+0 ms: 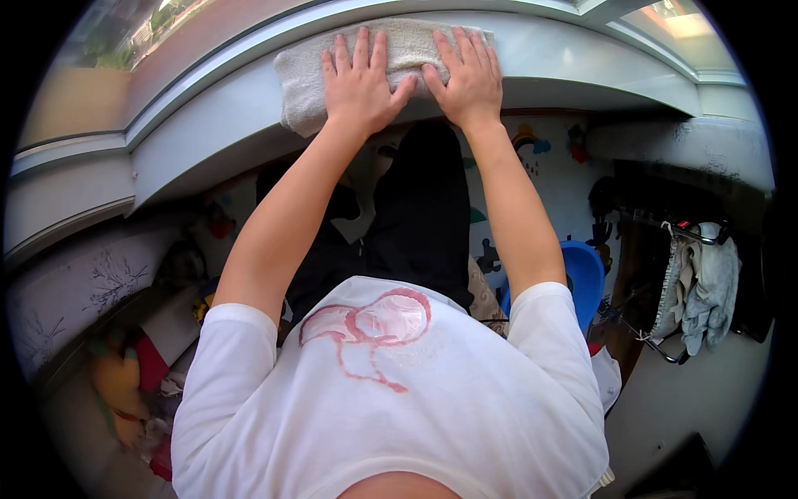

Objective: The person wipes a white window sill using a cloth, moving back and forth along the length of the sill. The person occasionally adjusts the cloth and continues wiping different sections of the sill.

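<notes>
A folded off-white terry towel (299, 81) lies along the white windowsill (561, 56), with its left end hanging a little over the front edge. Palm down, my left hand (358, 87) presses flat on the middle of the towel, fingers spread. My right hand (471, 81) rests flat near the towel's right end, its thumb pointing in towards the left thumb. Between the two hands the cloth is slightly bunched. Neither hand grips the towel, and the sill beneath it is hidden.
A window frame (206, 68) runs behind the sill. Below, my legs in black trousers (418, 218) stand close to the wall. A blue plastic basin (586, 280) and a rack with hanging cloths (711, 287) are at right. Soft toys (118, 380) lie at lower left.
</notes>
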### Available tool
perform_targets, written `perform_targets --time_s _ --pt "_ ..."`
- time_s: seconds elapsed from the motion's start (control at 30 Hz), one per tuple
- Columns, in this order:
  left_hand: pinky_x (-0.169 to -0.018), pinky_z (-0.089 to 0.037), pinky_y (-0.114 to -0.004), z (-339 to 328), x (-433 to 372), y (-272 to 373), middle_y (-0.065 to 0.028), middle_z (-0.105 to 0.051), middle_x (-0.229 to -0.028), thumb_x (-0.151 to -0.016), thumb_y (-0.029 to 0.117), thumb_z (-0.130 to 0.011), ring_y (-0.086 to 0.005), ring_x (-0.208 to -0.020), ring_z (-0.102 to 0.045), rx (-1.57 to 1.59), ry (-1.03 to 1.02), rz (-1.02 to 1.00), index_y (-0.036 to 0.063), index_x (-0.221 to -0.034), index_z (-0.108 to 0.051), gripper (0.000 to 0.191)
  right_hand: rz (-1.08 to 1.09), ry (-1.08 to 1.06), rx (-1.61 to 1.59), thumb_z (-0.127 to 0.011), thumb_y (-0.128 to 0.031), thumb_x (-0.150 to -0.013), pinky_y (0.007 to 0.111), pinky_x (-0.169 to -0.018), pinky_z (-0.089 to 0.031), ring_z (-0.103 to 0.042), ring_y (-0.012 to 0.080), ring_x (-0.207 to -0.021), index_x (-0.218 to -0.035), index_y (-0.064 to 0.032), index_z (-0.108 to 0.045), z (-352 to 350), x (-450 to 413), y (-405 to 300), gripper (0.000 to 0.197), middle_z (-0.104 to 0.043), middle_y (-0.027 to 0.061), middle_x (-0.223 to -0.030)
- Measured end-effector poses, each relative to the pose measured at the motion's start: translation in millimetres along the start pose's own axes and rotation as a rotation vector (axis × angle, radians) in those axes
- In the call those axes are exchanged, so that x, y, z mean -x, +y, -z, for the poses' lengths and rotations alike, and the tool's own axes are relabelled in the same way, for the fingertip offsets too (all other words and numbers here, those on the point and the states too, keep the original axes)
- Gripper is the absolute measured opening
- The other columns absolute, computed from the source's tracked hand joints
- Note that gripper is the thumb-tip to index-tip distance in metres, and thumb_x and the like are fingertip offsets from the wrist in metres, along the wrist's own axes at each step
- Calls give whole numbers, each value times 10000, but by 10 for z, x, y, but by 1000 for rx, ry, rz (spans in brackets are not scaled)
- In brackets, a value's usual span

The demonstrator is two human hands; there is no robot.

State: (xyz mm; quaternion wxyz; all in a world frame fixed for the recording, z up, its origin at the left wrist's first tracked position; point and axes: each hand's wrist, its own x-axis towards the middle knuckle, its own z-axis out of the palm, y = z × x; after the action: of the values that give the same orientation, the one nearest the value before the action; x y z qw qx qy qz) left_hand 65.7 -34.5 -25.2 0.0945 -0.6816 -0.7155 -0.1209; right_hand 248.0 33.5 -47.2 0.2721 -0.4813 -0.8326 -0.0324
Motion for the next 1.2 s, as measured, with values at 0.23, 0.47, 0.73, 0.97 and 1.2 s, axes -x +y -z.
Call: perform_targets --time_s 0.23,0.47,0.73,0.97,1.2 --pt "-1199 -141 -606 59 108 250 -185 -287 -1624 -969 614 -407 -457 -1499 -207 -99 -63 -49 91 -1569 -309 802 -43 102 -31 -584 -546 -881 481 -1212 -244 -416 301 -1412 -1420 -296 -572 74 103 212 594 -508 84 -1493" --pt "-1216 -71 -596 -73 -309 395 -173 -200 -1659 -989 662 -298 -438 -1527 -125 101 -126 14 96 -1593 -251 829 26 -168 31 -619 -502 -886 521 -1129 -339 -464 411 -1322 -1421 -175 -552 364 -404 472 630 -507 236 -1429" --pt "-1192 -103 -630 -11 -41 476 -196 -225 -1644 -962 675 -367 -473 -1504 -165 -46 -86 -113 43 -1576 -266 887 -65 54 -9 -577 -566 -897 510 -1218 -224 -370 314 -1446 -1414 -331 -570 177 179 527 568 -474 81 -1520" --pt "-1191 -96 -638 -4 -173 666 -201 -188 -1652 -942 703 -386 -481 -1507 -134 -23 -174 -141 45 -1584 -240 931 -85 -9 61 -562 -638 -879 523 -1226 -190 -335 313 -1466 -1437 -362 -542 256 54 828 623 -422 78 -1563" --pt "-1204 -104 -609 -244 -537 716 -175 -227 -1648 -932 712 -401 -451 -1514 -156 90 -57 -126 69 -1576 -282 917 -4 4 151 -574 -508 -916 511 -1145 -284 -422 345 -1361 -1399 -253 -563 181 -272 1066 547 -490 143 -1456"
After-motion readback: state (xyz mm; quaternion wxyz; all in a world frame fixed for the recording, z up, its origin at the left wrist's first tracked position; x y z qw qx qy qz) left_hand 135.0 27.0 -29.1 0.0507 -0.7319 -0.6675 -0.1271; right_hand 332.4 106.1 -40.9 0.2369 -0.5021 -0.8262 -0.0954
